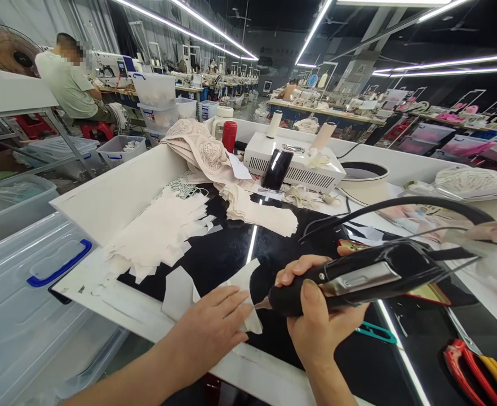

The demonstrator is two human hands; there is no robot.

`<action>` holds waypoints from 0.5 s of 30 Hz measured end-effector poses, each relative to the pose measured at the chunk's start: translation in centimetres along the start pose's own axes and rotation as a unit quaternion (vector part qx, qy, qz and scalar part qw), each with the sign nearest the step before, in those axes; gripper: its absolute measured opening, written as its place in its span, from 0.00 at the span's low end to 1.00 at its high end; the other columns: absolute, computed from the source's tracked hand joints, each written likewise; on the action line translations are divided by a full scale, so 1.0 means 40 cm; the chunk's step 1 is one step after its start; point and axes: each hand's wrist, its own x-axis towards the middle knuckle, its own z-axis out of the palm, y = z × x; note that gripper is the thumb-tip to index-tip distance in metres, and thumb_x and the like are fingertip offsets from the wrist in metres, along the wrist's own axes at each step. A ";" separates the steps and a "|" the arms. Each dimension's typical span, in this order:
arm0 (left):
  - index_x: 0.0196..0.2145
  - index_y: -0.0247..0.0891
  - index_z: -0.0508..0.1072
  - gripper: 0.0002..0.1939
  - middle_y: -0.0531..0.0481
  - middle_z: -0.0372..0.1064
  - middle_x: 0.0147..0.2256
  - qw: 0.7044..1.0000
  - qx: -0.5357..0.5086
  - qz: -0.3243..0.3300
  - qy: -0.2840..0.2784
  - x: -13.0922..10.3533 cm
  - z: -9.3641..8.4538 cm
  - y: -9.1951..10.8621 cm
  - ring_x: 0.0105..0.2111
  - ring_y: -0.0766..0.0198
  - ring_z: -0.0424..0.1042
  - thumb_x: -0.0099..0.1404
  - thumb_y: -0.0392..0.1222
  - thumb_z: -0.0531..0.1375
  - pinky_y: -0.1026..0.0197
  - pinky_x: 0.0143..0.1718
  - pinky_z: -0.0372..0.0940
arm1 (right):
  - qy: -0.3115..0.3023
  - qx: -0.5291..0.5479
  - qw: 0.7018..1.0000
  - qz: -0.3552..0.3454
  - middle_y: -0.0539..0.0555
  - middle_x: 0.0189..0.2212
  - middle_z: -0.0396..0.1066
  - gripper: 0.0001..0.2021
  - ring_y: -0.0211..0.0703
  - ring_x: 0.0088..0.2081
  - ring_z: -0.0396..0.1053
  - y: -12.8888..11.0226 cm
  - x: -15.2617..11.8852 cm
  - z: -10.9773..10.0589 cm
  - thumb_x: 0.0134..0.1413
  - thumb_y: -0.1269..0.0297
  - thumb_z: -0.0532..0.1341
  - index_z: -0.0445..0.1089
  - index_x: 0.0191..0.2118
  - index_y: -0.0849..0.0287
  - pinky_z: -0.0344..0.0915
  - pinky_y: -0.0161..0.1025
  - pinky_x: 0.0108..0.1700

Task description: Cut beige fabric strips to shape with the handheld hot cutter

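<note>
My left hand (208, 332) lies flat, fingers spread, on a white fabric piece (248, 276) at the front of the glossy black work surface (231, 248). Another pale piece (177, 293) sits just left of it. My right hand (322, 321) is wrapped round a black handheld tool (358, 276) with a metal lever and a cable. Its narrow tip points left and is close to the fabric's right edge, beside my left fingertips. Whether the tip touches the fabric cannot be made out. A large pile of cream pieces (155, 231) lies behind on the left.
Stacked cream strips (265, 214), a phone (277, 169) and a white box (293, 160) stand behind. At right lie red-handled pliers (464, 366) and a teal tool (377, 332). Clear bins (16, 270) flank the left edge. A seated person (69, 84) is at far left.
</note>
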 end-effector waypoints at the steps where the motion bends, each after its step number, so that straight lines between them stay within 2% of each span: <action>1: 0.58 0.32 0.72 0.17 0.41 0.76 0.57 1.000 0.010 0.007 0.006 0.005 0.001 -0.010 0.59 0.51 0.75 0.79 0.45 0.62 0.48 0.62 0.73 | -0.001 0.001 1.000 -0.001 0.44 0.33 0.74 0.24 0.38 0.27 0.72 0.001 0.000 0.000 0.61 0.70 0.69 0.62 0.58 0.48 0.75 0.41 0.30; 6: 0.54 0.34 0.74 0.14 0.43 0.78 0.53 0.999 0.031 0.036 0.021 0.015 0.008 -0.055 0.55 0.53 0.77 0.79 0.47 0.62 0.48 0.60 0.72 | -0.001 -0.006 1.000 -0.003 0.44 0.33 0.73 0.24 0.39 0.27 0.72 0.002 0.000 0.001 0.60 0.70 0.69 0.62 0.58 0.48 0.74 0.41 0.29; 10: 0.56 0.35 0.74 0.16 0.43 0.77 0.56 0.998 0.037 0.048 0.010 0.011 0.007 -0.074 0.59 0.54 0.75 0.77 0.48 0.64 0.48 0.65 0.68 | 0.002 -0.012 1.000 -0.007 0.44 0.32 0.73 0.24 0.39 0.26 0.72 0.001 0.000 0.002 0.60 0.70 0.69 0.62 0.58 0.48 0.75 0.41 0.29; 15: 0.56 0.32 0.74 0.18 0.43 0.77 0.57 0.994 0.031 0.106 0.022 0.021 0.010 -0.098 0.63 0.56 0.72 0.75 0.45 0.67 0.52 0.69 0.65 | -0.004 -0.010 1.000 0.000 0.44 0.33 0.73 0.24 0.38 0.27 0.72 0.000 -0.002 0.001 0.60 0.71 0.68 0.62 0.58 0.48 0.75 0.41 0.30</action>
